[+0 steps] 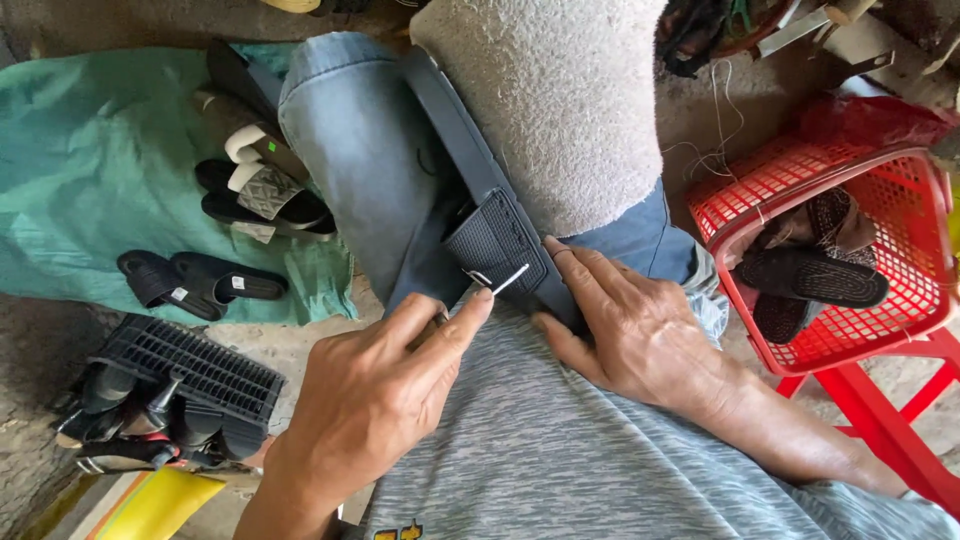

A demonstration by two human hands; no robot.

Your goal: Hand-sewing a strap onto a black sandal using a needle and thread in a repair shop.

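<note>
A dark sandal lies sole-up along my lap between my jeans-clad thigh and a grey fuzzy cushion. My left hand pinches a thin metal needle whose tip pokes out at the sandal's ribbed strap. My right hand rests flat against the sandal's edge, fingers pressing the strap's side. A fine thread on the needle is too thin to follow.
A red plastic basket holds dark sandals at the right, on a red stool. Several sandals lie on a green sheet at the left. A black crate with more footwear sits lower left.
</note>
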